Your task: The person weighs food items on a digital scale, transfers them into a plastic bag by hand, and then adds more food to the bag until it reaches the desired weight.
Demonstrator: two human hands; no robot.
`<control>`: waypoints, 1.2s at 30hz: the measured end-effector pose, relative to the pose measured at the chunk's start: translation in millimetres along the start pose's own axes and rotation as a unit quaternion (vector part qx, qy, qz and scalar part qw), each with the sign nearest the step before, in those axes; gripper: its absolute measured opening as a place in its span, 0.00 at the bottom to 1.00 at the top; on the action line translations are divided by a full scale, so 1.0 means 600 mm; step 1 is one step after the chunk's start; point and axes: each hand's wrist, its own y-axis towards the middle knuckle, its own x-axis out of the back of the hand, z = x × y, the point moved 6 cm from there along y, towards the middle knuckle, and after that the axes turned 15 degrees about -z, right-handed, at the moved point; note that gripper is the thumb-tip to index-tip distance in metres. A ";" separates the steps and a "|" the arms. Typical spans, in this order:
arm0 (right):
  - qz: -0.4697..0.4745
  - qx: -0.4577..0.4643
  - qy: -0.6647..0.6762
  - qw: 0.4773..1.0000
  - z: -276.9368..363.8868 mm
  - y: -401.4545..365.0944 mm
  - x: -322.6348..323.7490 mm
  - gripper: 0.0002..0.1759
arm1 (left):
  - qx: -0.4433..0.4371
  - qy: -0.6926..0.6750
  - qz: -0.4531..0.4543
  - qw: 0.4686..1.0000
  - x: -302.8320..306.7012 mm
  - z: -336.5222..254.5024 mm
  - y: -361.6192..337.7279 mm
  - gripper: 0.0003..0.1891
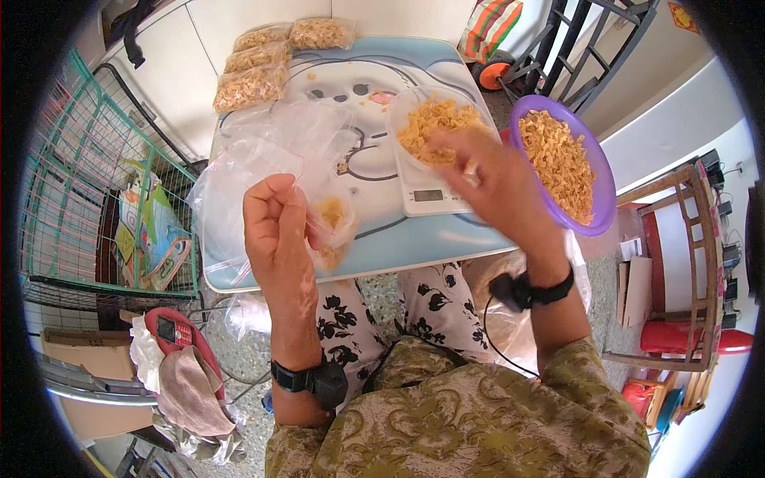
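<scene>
My left hand (279, 219) pinches the edge of a clear plastic bag (333, 231) that has a few yellow-brown flakes inside. Over the white scale (430, 199), my right hand (486, 171) is blurred by motion, and what its fingers hold, if anything, is unclear. On the scale rests a clear bowl (394, 119) of dried flakes (438, 119), partly covered by that hand. A purple basin (602, 171), full of similar flakes (558, 163), stands right of the table. More clear bags (231, 175) lie flat beside my left hand.
Filled bags (251, 86) are grouped at the back left of the table (446, 239). A green wire cage (103, 183) stands left of it. A red stool (207, 358) with a cloth is at the lower left, and a wooden frame (701, 263) is at the right.
</scene>
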 end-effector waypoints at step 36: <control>0.003 -0.084 0.011 0.996 -0.127 0.070 -0.009 0.15 | 0.030 -0.002 0.026 0.999 -0.035 0.037 -0.010 0.08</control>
